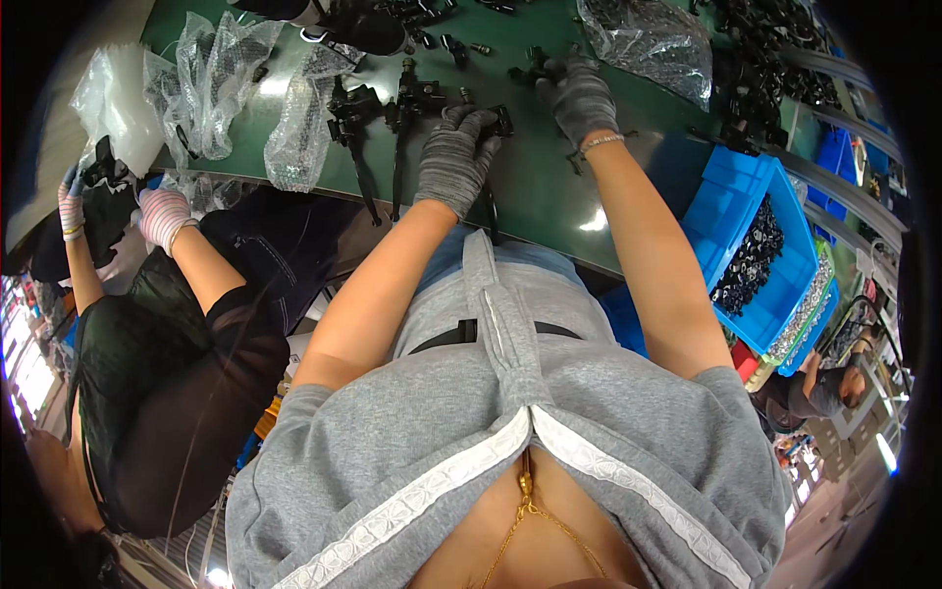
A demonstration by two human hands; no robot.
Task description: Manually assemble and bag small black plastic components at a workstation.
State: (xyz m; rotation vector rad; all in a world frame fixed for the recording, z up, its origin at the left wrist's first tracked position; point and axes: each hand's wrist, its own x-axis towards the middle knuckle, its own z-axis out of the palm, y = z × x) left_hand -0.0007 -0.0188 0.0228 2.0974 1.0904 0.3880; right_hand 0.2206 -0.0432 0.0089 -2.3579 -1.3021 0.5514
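Observation:
My left hand (456,157), in a grey knit glove, is closed around a black brake lever assembly (502,122). The long lever blade points down toward me below the fingers, and the palm side of the grip is hidden. To the right and farther off, my right hand (581,100), gloved alike, has its fingers curled at a small black part (530,69); the fingertips are partly covered, and the part's exact kind is unclear. Beside my left hand, two similar brake levers (400,118) (355,123) lie on the green table (549,201), blades toward me.
Bubble-wrap bags (294,137) lie at the left, and a clear plastic bag (657,44) at the back right. Black parts are heaped (751,69) at the far right. A blue bin (726,187) holds small black pieces. At the left, a co-worker's gloved hands (165,216) handle a black part.

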